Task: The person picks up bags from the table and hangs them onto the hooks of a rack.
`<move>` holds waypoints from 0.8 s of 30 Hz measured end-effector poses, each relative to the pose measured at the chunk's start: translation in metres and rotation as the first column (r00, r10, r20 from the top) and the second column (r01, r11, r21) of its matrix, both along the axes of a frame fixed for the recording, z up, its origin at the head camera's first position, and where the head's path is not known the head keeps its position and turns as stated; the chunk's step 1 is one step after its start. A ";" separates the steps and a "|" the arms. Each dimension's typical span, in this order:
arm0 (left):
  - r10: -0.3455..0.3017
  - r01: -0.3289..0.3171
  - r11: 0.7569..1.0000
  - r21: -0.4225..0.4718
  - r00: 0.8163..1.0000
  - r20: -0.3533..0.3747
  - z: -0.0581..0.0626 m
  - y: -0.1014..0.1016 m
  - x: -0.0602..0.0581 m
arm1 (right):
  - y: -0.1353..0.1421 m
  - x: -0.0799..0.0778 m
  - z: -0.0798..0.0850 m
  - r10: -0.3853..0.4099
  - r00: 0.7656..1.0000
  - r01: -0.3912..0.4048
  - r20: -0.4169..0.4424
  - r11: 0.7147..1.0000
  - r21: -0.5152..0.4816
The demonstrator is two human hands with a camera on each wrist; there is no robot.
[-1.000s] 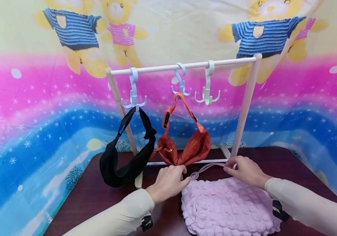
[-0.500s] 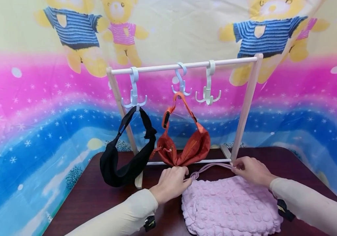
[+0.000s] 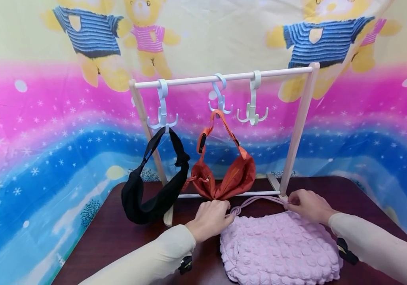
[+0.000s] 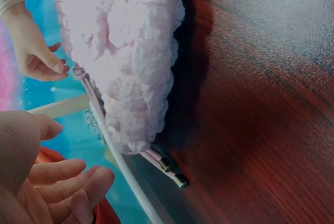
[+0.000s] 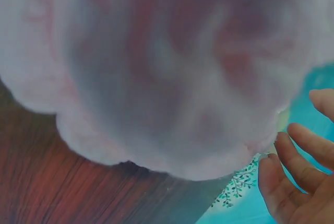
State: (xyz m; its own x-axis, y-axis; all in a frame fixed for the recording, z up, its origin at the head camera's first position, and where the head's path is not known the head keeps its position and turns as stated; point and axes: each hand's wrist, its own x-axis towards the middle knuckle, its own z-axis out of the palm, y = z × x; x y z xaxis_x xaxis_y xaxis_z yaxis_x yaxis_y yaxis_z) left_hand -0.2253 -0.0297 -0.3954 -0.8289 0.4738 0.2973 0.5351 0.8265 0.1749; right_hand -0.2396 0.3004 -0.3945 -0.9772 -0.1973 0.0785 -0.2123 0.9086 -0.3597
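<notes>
The pink bag (image 3: pixel 278 247) is being supported by the desk (image 3: pixel 205 261) before the rack (image 3: pixel 298 134). Its knotted strap (image 3: pixel 236 211) is being rested along its far edge, presumably for access, and flanked by the left hand (image 3: pixel 211 218) and right hand (image 3: pixel 310 206), each grip loosely parted, visibly empty.

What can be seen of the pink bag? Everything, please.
The pink bag is soft-looking and puffy, its fabric gathered into small bubbles, its corners rounded. It lies on the dark reddish table in front of the rack. A doubled, cord-like strap runs along its far edge, with a knot at the left; the left wrist view shows metallic-looking tips on cords. The left hand is beside the knot, the right hand near the strap's other end; whether either touches it is unclear.
</notes>
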 end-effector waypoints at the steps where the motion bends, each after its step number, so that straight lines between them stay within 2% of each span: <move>1: 0.002 -0.002 1.000 -0.006 1.000 -0.012 -0.001 0.001 0.000 | 0.000 -0.001 0.000 -0.004 1.000 0.004 0.002 1.000 0.003; 8: 0.002 -0.003 0.999 -0.035 0.999 -0.039 -0.010 0.011 -0.004 | 0.002 -0.004 -0.002 -0.033 0.997 0.032 0.066 0.999 0.026; 14: -0.005 0.003 0.999 -0.041 0.998 -0.056 -0.017 0.020 -0.006 | 0.006 -0.004 -0.001 -0.016 0.994 0.012 0.107 0.999 0.040; 21: -0.017 0.017 0.999 -0.027 1.000 0.015 -0.025 0.026 -0.008 | 0.008 -0.004 -0.002 0.018 0.992 -0.021 0.128 1.000 0.023; 24: -0.012 0.013 0.999 -0.035 1.000 0.022 -0.029 0.027 -0.009 | 0.009 -0.003 -0.002 0.045 0.990 -0.047 0.133 0.999 0.006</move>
State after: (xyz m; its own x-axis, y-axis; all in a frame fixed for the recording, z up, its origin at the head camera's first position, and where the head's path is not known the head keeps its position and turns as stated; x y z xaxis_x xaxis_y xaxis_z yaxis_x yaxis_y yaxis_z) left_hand -0.2343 -0.0026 -0.4245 -0.8289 0.4943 0.2620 0.5420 0.8254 0.1576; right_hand -0.2428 0.3092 -0.3968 -0.9687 -0.2424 -0.0537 -0.2047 0.9023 -0.3794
